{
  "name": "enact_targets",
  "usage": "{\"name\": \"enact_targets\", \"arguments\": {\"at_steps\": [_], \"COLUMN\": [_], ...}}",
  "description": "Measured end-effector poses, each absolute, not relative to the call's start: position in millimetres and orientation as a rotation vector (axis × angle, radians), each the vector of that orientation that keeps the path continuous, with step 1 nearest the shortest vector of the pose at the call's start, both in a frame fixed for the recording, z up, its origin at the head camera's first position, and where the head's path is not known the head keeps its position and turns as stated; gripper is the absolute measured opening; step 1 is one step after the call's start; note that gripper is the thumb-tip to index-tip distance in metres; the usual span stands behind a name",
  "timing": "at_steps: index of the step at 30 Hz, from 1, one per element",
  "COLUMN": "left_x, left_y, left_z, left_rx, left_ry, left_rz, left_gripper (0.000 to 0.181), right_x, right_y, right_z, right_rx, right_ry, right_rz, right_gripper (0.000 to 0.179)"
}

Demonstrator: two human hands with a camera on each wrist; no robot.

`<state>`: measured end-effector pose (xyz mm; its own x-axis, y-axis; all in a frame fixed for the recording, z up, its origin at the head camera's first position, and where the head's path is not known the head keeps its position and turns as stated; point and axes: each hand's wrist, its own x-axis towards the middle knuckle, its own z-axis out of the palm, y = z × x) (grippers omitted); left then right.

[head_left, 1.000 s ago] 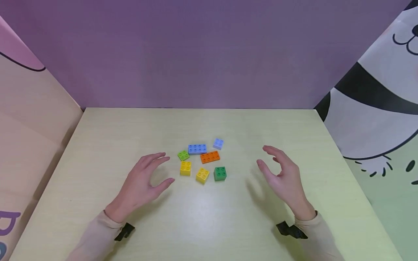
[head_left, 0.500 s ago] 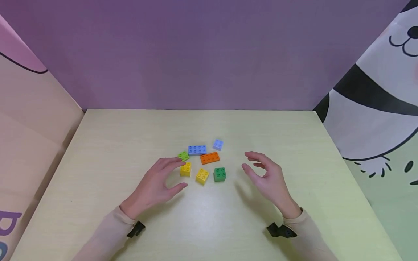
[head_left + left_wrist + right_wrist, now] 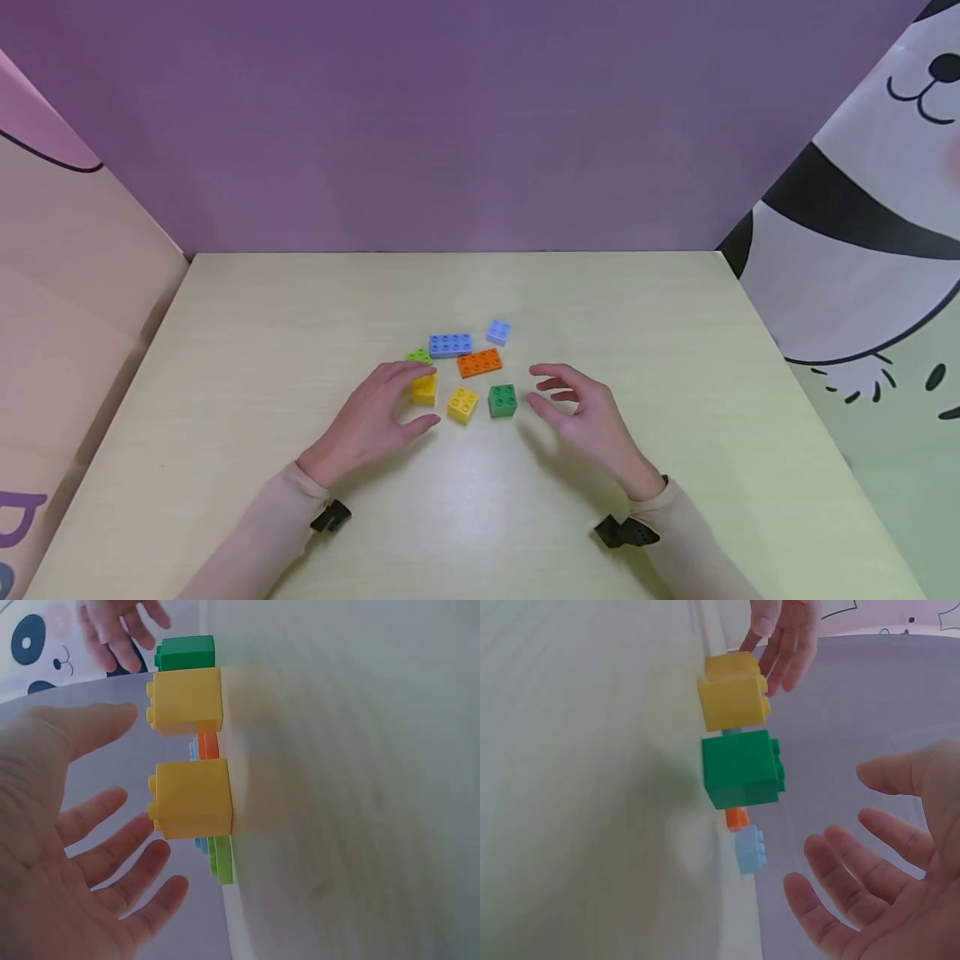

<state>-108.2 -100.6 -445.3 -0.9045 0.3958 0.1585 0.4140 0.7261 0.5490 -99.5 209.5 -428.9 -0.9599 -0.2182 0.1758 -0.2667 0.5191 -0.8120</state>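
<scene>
My left hand (image 3: 378, 417) hovers with thumb and fingers spread around the left yellow brick (image 3: 424, 390), its fingertips overlapping that brick and the lime green brick (image 3: 418, 356) in the head view. A second yellow brick (image 3: 462, 405) stands just right of the thumb tip. To the right, my right hand (image 3: 588, 417) holds nothing; its fingers are loosely bent and its thumb points at the green brick (image 3: 502, 401). Behind these lie an orange brick (image 3: 480, 363), a long blue brick (image 3: 451, 346) and a small light blue brick (image 3: 498, 332). In the left wrist view the yellow brick (image 3: 193, 799) sits before my spread fingers.
The pale wooden table (image 3: 315, 308) runs back to a purple wall (image 3: 450, 125). Side panels with printed cartoon figures stand at left and right. Black wrist straps (image 3: 627, 532) sit on both sleeves.
Both hands have moved inward towards the bricks, the left to the right and the right to the left. The bricks stay where they were on the table.
</scene>
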Motion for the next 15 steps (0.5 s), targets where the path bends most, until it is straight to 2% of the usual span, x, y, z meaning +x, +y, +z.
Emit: {"name": "enact_targets", "arguments": {"at_steps": [15], "left_x": [-124], "left_y": [-86], "left_z": [-446], "left_rx": [-0.761], "left_ry": [-2.956], "left_rz": [-0.908], "left_gripper": [0.06], "right_x": [-104], "right_y": [192], "right_z": [-445], "right_rx": [0.46], "right_ry": [-2.833], "right_rz": [1.54], "right_gripper": [0.04]}}
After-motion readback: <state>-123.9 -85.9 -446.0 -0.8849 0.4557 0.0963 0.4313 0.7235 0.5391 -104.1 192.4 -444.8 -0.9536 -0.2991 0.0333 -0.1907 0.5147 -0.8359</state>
